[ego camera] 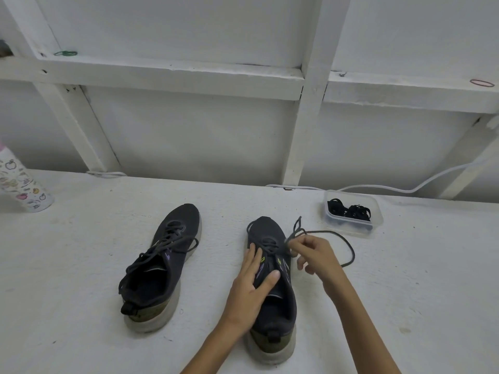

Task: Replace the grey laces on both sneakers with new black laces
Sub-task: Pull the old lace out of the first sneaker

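Two dark sneakers with pale soles stand side by side on the white table, toes away from me. The left sneaker [162, 263] is fully laced in grey. On the right sneaker [272, 298] my left hand [249, 284] lies flat, fingers straight, pressing its tongue and side. My right hand [314, 256] pinches the grey lace [348, 247] just right of the upper eyelets; the lace is partly pulled out and loops loosely across the table to the right. New black laces [348, 210] lie bundled in a clear plastic tub [376, 222] behind the right sneaker.
A patterned white bottle [23, 184] leans at the far left edge. A white cable [405, 188] runs along the table's back edge by the white framed wall. Rubber bands lie on the wall ledge above.
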